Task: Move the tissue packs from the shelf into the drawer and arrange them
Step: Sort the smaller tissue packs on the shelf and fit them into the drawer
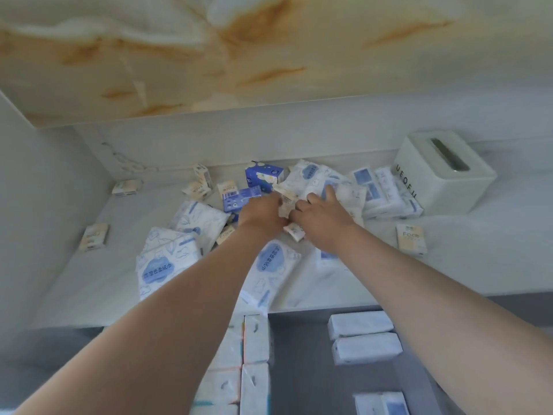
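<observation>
Tissue packs lie scattered on the white shelf (449, 265): large white-and-blue packs (167, 259), blue boxes (264, 175) and several small cream packs (410, 238). Both my arms reach into the middle of the pile. My left hand (263, 212) is closed on small cream packs (285, 202) held between the two hands. My right hand (321, 217) presses against the same packs, its fingers spread over a large white pack (344, 190). Below the shelf, the grey drawer (299, 369) holds upright white packs (256, 339) on the left and flat ones (360, 324) on the right.
A pale green tissue box (443, 175) stands at the shelf's right rear. A marbled panel (269, 55) overhangs the shelf. A white side wall (45, 205) closes the left. The middle of the drawer shows bare grey floor.
</observation>
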Motion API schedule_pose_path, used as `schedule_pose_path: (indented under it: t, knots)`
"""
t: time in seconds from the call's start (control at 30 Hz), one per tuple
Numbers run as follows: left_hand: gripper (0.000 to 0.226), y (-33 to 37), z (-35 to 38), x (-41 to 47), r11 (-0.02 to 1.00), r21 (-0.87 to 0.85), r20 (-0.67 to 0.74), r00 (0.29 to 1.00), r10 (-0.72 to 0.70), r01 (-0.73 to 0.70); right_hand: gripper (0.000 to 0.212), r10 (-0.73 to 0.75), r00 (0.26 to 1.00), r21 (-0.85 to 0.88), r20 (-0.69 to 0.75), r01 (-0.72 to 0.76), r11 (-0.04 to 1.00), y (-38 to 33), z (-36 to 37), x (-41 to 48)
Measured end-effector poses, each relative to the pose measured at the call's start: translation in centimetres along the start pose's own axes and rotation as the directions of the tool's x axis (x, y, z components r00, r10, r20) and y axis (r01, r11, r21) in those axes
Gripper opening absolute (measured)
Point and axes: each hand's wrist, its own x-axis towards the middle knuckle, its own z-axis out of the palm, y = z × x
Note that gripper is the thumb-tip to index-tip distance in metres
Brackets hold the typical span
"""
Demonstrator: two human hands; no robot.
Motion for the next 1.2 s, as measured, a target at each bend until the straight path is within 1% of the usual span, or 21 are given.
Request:
schedule_pose_path:
  t: [0.1, 0.2, 0.3, 0.37, 0.43, 0.5, 0.6, 0.67, 0.73, 0.8, 0.83, 0.87, 0.93, 1.0, 1.03, 1.07, 1.13, 1.17, 1.2]
  knots:
    - [0.048, -0.6, 0.1, -0.3, 0.976, -0.215, -0.121, 0.992, -0.019, -0.007, 0.034, -0.003, 0.998, 0.004, -0.059, 0.004, 1.0, 0.1, 0.9, 0.1]
    - [0.059, -1.0, -0.6, -1.7, 0.942, -0.327, -0.214, 0.977, 0.006, -0.078, 0.033, 0.046, 0.992, 0.072, -0.117, -0.037, 0.997, 0.0, 1.5, 0.2]
    - [0.065, -2.4, -1.4, -4.1, 0.911, -0.375, -0.296, 0.954, 0.055, -0.169, 0.046, 0.14, 0.975, 0.29, -0.171, -0.087, 0.953, -0.4, 0.8, 0.0]
    - [0.064, -3.8, -1.8, -6.2, 0.897, -0.404, -0.289, 0.956, 0.059, -0.177, 0.056, 0.195, 0.96, 0.427, -0.201, -0.094, 0.899, -1.1, -0.2, -0.3]
    - [0.056, -5.4, -2.0, -8.6, 0.903, -0.399, -0.253, 0.966, 0.058, -0.159, 0.057, 0.223, 0.948, 0.535, -0.23, -0.068, 0.842, -2.4, -1.4, -1.0]
    - [0.051, -6.9, -2.4, -11.3, 0.886, -0.439, -0.223, 0.973, 0.054, -0.15, 0.054, 0.21, 0.959, 0.658, -0.19, -0.035, 0.753, -4.2, -2.8, -1.9]
    - [0.043, -9.1, -3.1, -15.9, 0.856, -0.507, -0.18, 0.984, 0.012, -0.103, 0.041, 0.099, 0.994, 0.772, -0.055, -0.021, 0.636, -7.8, -5.3, -4.0]
    - [0.037, -10.8, -3.2, -19.2, 0.846, -0.532, -0.11, 0.994, -0.012, -0.049, 0.031, 0.004, 1.0, 0.799, 0.023, -0.021, 0.601, -10.7, -6.7, -5.7]
    - [0.032, -12.4, -3.0, -22.6, 0.846, -0.533, -0.031, 0.999, -0.021, 0.001, 0.027, -0.096, 0.987, 0.807, 0.127, -0.046, 0.589, -13.7, -7.6, -7.6]
    - [0.03, -13.6, -2.3, -25.5, 0.863, -0.503, 0.055, 0.998, -0.019, 0.044, 0.026, -0.194, 0.948, 0.798, 0.251, -0.09, 0.596, -16.6, -8.3, -9.8]
    - [0.031, -14.1, -1.7, -26.7, 0.88, -0.471, 0.121, 0.993, -0.009, 0.065, 0.026, -0.243, 0.914, 0.778, 0.326, -0.113, 0.618, -17.9, -8.3, -10.9]
    - [0.032, -14.3, -1.3, -27.7, 0.894, -0.441, 0.199, 0.98, 0.008, 0.082, 0.027, -0.295, 0.859, 0.75, 0.417, -0.142, 0.646, -19.2, -8.1, -12.0]
    - [0.032, -14.3, -0.2, -29.3, 0.914, -0.394, 0.338, 0.94, 0.045, 0.098, 0.031, -0.393, 0.702, 0.692, 0.594, -0.196, 0.695, -21.3, -7.3, -14.3]
    - [0.032, -14.1, 0.7, -30.6, 0.935, -0.346, 0.405, 0.911, 0.074, 0.078, 0.037, -0.444, 0.555, 0.657, 0.704, -0.27, 0.704, -23.0, -6.3, -16.5]
    - [0.032, -14.1, 1.1, -31.2, 0.945, -0.321, 0.418, 0.905, 0.083, 0.062, 0.036, -0.465, 0.505, 0.656, 0.727, -0.312, 0.687, -23.8, -5.8, -17.5]
    - [0.033, -14.1, 1.4, -31.6, 0.952, -0.302, 0.427, 0.9, 0.088, 0.051, 0.033, -0.471, 0.491, 0.66, 0.733, -0.345, 0.668, -24.3, -5.3, -18.2]
    - [0.033, -14.2, 1.8, -32.2, 0.96, -0.276, 0.439, 0.894, 0.089, 0.04, 0.027, -0.436, 0.529, 0.666, 0.728, -0.393, 0.634, -24.8, -4.4, -18.9]
    - [0.033, -14.2, 1.9, -32.4, 0.963, -0.266, 0.441, 0.893, 0.088, 0.037, 0.027, -0.42, 0.532, 0.663, 0.735, -0.435, 0.61, -24.7, -4.1, -19.1]
    - [0.032, -14.2, 1.9, -32.5, 0.965, -0.258, 0.441, 0.893, 0.087, 0.033, 0.03, -0.414, 0.519, 0.656, 0.748, -0.481, 0.582, -24.5, -3.8, -19.2]
